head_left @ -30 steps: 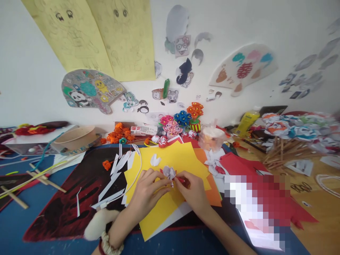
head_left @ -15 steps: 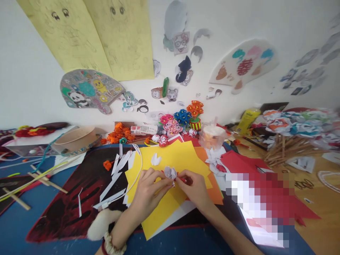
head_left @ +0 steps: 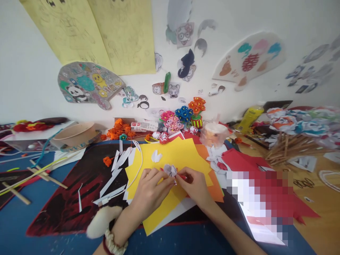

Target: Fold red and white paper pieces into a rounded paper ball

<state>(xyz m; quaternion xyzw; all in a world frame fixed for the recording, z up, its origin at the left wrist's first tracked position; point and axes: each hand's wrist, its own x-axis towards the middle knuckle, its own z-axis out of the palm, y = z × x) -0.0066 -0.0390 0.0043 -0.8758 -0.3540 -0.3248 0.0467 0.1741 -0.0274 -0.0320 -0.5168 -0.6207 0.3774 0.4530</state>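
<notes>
Over a yellow paper sheet [head_left: 180, 154], my left hand [head_left: 150, 191] and my right hand [head_left: 195, 186] meet at a small white paper flower [head_left: 170, 170]. Both hands pinch it with closed fingertips, the left from the left side, the right from the right. A thin red piece [head_left: 182, 176] shows by my right fingertips. A small white paper cutout [head_left: 156, 156] lies on the yellow sheet just beyond the flower. An orange sheet [head_left: 214, 189] lies under the yellow one.
White paper strips [head_left: 117, 170] lie left of the sheet on a dark red mat [head_left: 66, 202]. Paper flowers [head_left: 183, 115], a glue bottle [head_left: 145, 126], a plastic cup [head_left: 212, 134], a round wooden box [head_left: 73, 136] and wooden sticks [head_left: 287, 145] crowd the back. Red paper [head_left: 239, 161] lies right.
Both hands stay pinched on the white flower, with only slight finger shifts. The view has tilted a little.
</notes>
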